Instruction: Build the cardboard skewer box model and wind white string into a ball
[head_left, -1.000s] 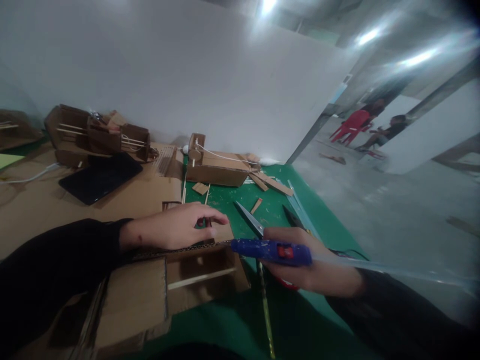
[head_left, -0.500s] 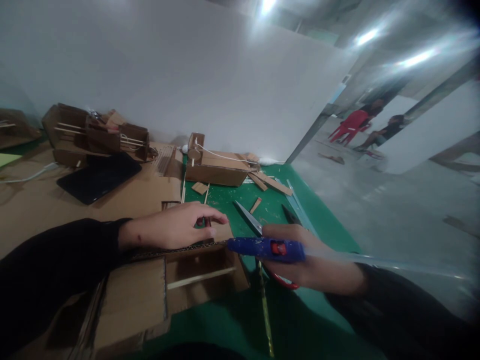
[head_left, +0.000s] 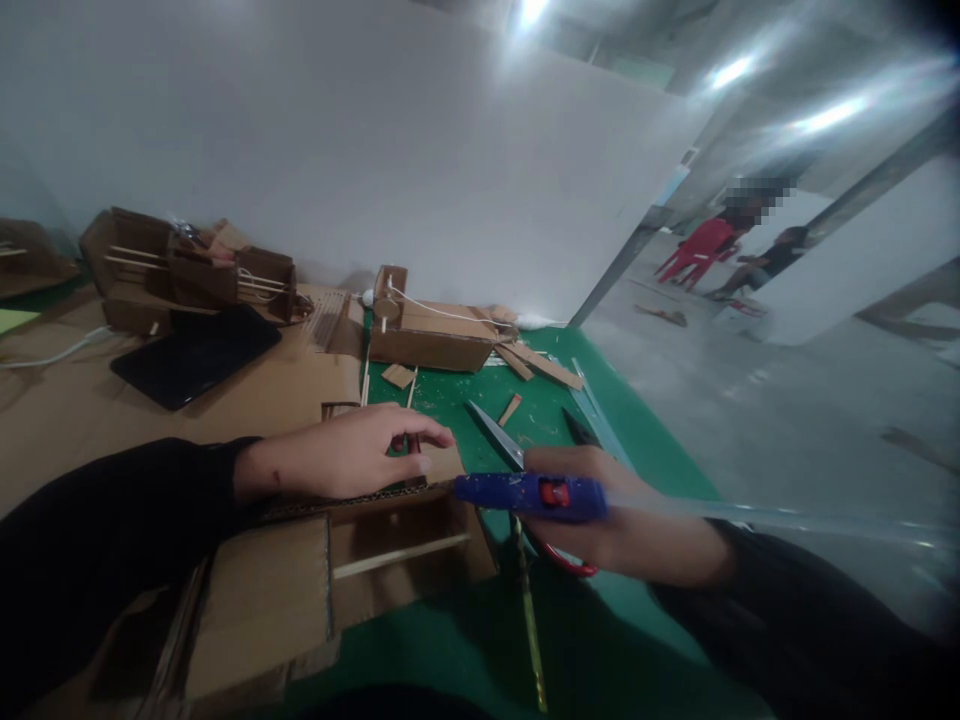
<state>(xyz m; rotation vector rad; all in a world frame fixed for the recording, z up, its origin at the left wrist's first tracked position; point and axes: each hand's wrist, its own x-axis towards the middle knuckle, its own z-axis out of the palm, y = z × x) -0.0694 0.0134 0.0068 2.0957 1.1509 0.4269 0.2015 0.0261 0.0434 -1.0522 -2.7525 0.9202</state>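
Observation:
My right hand (head_left: 600, 520) is closed around a blue hot glue gun (head_left: 517, 495) with a red switch. A long clear glue stick (head_left: 720, 515) trails from its back. Its front end meets the corner of an open cardboard box (head_left: 259, 600), at the corrugated edge. My left hand (head_left: 352, 450) lies along that edge and holds the box, thumb on the near side and fingers curled over the far side; some fingertips are hidden. A thin wooden stick (head_left: 405, 555) spans the box's open compartment. Partly under my right hand are scissors (head_left: 495, 435) with a red handle.
Behind stand a cardboard model (head_left: 435, 335) with a white string and other cardboard assemblies (head_left: 195, 265). A black tablet-like slab (head_left: 199, 355) lies left. A drill bit (head_left: 530, 620), dark-handled tool (head_left: 580, 428) and cardboard scraps (head_left: 544, 365) lie on the green table (head_left: 637, 380). Two people (head_left: 705, 245) are far right.
Almost nothing differs. Both hands keep their places, with the glue gun held at the same box corner; the whole view has shifted very slightly.

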